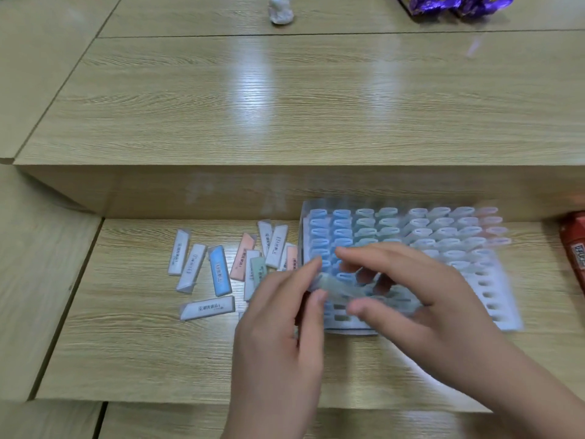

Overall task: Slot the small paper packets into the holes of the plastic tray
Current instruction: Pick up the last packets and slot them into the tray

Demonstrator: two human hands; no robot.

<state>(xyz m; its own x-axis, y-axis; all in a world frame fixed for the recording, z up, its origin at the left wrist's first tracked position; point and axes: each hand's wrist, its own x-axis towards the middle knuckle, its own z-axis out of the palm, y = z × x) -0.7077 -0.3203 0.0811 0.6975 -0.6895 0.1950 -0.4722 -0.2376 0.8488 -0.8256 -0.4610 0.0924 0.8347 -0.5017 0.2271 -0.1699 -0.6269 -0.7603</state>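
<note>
A pale plastic tray (503, 293) lies on the lower wooden shelf, its far rows filled with upright blue, green, white and pink packets (364, 226). Empty holes show along its near right side. Both hands hover over the tray's near left part. Between them is a blurred pale green packet (357, 293): my left hand (278, 327) pinches its left end and my right hand (421, 299) grips its right part. Loose packets (218, 274) in white, blue, pink and green lie scattered left of the tray.
A raised wooden desk level (285, 106) rises behind the shelf like a step. On it stand a small white object (281, 9) and purple foil bags (456, 3). A red box (574, 245) lies at the right edge beside the tray.
</note>
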